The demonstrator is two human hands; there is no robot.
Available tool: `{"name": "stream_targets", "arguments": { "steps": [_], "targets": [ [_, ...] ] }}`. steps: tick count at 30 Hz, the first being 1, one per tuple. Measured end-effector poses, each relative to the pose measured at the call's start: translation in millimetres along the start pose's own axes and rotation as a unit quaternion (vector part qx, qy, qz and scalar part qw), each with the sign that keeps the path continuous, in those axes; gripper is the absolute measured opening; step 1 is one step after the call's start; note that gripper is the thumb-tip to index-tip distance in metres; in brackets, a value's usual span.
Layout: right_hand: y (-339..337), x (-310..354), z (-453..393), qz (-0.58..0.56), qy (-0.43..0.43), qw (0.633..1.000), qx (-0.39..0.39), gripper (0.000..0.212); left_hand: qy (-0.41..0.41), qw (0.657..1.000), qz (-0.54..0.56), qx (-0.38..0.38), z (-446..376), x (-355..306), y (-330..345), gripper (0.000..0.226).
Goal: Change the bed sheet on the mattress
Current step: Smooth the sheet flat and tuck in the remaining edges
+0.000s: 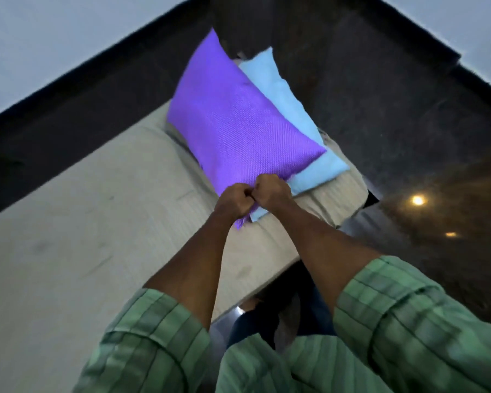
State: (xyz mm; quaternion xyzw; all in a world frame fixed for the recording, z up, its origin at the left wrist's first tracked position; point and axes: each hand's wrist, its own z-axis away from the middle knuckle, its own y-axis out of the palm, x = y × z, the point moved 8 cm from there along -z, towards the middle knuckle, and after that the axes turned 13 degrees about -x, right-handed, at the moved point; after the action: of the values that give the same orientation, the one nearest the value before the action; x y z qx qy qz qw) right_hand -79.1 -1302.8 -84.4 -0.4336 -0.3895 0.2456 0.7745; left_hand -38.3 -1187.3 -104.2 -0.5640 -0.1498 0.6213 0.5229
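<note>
While both arms reach forward from rolled green striped sleeves (403, 316), the left hand (234, 201) and the right hand (271, 191) meet knuckle to knuckle at the near edge of a bright purple woven-fabric pillow (238, 120), each with its fingers curled tightly into the cloth, so that both grip the pillow's hem side by side. The purple pillow lies on top of a pale blue fabric pillow (289, 95), which shows along its right side and pokes out beneath the hands. Both pillows sit at the far right corner of a bare beige mattress (77, 222), whose faintly striped cover carries a few dark smudges and shows no sheet over it. The mattress rests low on a dark, glossy stone floor (403, 114) that mirrors two warm spots of light (417, 199) at the right. A dark band (68, 80) runs along the base of a pale grey wall (40, 38) beyond the mattress. Below the arms, between the sleeves, part of the person's dark-clothed legs shows against the floor.
</note>
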Motion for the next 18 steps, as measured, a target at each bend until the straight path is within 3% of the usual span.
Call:
{"name": "stream_targets", "arguments": {
  "steps": [3, 7, 11, 13, 15, 18],
  "targets": [
    [-26.9, 32.3, -30.0, 0.019, -0.070, 0.996, -0.052, 0.032, -0.021, 0.998, 0.021, -0.048, -28.0, 7.4, -33.8, 0.045],
    [-39.7, 56.7, -75.8, 0.062, -0.142, 0.983, -0.096, 0.042, -0.073, 0.989, 0.061, -0.109, -74.2, 16.5, -59.2, 0.034],
    [-30.3, 68.6, -124.1, 0.055, -0.180, 0.978, -0.093, 0.055, -0.066, 0.986, 0.067, -0.140, -144.3, 24.4, -59.4, 0.054],
    [-29.0, 66.8, -151.3, 0.066, -0.180, 0.978, -0.083, 0.075, -0.103, 0.981, 0.075, -0.149, -156.8, 22.3, -72.2, 0.053],
    [-26.2, 55.0, -179.0, 0.084, -0.150, 0.984, -0.052, 0.109, -0.163, 0.967, 0.083, -0.179, -166.1, 33.1, -77.9, 0.050],
    [-20.7, 24.5, -214.8, 0.074, -0.082, 0.994, 0.010, 0.135, -0.285, 0.929, 0.138, -0.194, -169.7, 73.1, -61.4, 0.072]
  ]
}}
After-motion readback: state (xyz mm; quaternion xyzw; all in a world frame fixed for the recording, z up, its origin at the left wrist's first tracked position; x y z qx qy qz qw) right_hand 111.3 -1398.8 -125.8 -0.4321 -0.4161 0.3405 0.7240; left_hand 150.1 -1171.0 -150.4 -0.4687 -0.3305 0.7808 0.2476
